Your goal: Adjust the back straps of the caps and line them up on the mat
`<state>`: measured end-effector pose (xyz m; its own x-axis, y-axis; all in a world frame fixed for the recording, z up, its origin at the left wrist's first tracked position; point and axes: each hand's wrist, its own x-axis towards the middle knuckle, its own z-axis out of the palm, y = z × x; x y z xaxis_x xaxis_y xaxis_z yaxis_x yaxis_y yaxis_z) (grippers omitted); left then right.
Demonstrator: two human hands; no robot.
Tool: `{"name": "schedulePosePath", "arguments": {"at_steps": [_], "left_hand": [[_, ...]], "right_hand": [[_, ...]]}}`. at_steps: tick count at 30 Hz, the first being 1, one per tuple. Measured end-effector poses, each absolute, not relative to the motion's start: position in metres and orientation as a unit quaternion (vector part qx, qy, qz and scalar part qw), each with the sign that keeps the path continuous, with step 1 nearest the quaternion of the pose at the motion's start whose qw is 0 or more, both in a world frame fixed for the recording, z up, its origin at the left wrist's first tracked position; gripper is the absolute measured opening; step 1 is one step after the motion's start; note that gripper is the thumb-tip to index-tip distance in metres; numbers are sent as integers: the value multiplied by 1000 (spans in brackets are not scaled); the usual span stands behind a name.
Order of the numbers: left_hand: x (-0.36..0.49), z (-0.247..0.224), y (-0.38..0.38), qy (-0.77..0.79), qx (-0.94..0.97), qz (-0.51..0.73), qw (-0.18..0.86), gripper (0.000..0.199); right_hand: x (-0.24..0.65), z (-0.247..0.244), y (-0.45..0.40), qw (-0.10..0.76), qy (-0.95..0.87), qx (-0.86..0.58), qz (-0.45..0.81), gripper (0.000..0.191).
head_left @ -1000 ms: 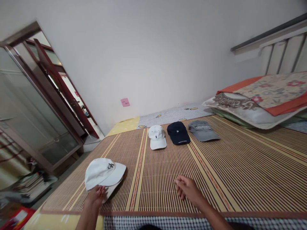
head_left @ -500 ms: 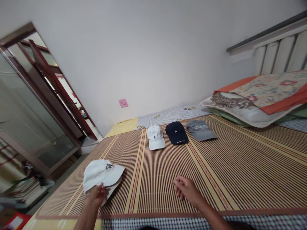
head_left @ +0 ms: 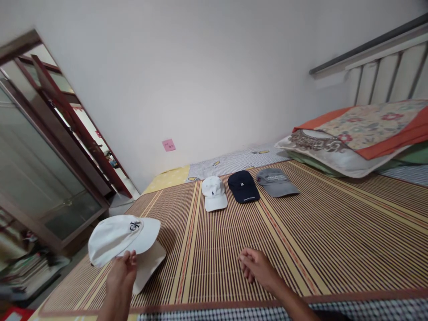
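Pinching its lower edge, the left hand [head_left: 123, 269] has lifted the white fabric cap with black lettering [head_left: 117, 238], at eight o'clock, further off the pale, curved-brimmed cap [head_left: 150, 266] beneath, apparently parting them; at five o'clock, the right hand [head_left: 256, 266] is loosely curled, seemingly empty.

Your head-worn camera looks forward and down from beyond the near edge of the flat, striped tan-and-brown mat [head_left: 214, 267], close to your bare left hand [head_left: 122, 269] and bare right hand [head_left: 256, 267], facing the plain whitish wall [head_left: 200, 80].
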<state>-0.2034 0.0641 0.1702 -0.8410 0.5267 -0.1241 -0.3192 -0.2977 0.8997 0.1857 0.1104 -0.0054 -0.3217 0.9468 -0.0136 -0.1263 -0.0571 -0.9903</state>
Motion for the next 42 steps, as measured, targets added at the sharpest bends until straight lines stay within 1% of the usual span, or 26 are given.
{"name": "schedulePosePath", "arguments": {"at_steps": [3,5,11,17,20,24,27,33,37,40,42], "left_hand": [[-177,178,64,516,81,800,295,36],[-151,176,66,501,85,793,336,35],[-61,156,82,439,128,748,482,27],[-6,141,106,403,175,693,572,24],[3,140,116,381,207,672,600,27],[6,137,127,353,247,649,628,42],[6,131,129,342,264,634,641,47],[1,106,120,315,258,618,673,42],[-7,94,118,311,213,621,687,42],[-12,90,120,300,185,632,690,44],[-14,88,122,291,177,634,694,39]], "right_hand": [[185,-8,112,440,-526,-386,617,44],[184,-10,112,445,-523,-386,617,44],[184,-10,112,448,-515,-389,619,46],[182,-10,112,448,-503,-399,622,46],[182,-10,113,448,-500,-405,621,47],[184,-7,111,440,-500,-408,624,49],[184,-4,110,436,-498,-414,625,53],[183,0,110,424,-501,-428,621,55],[180,-4,108,439,-502,-435,605,59],[182,-10,107,451,-476,-419,628,58],[188,-7,110,457,-446,-402,656,57]]}}
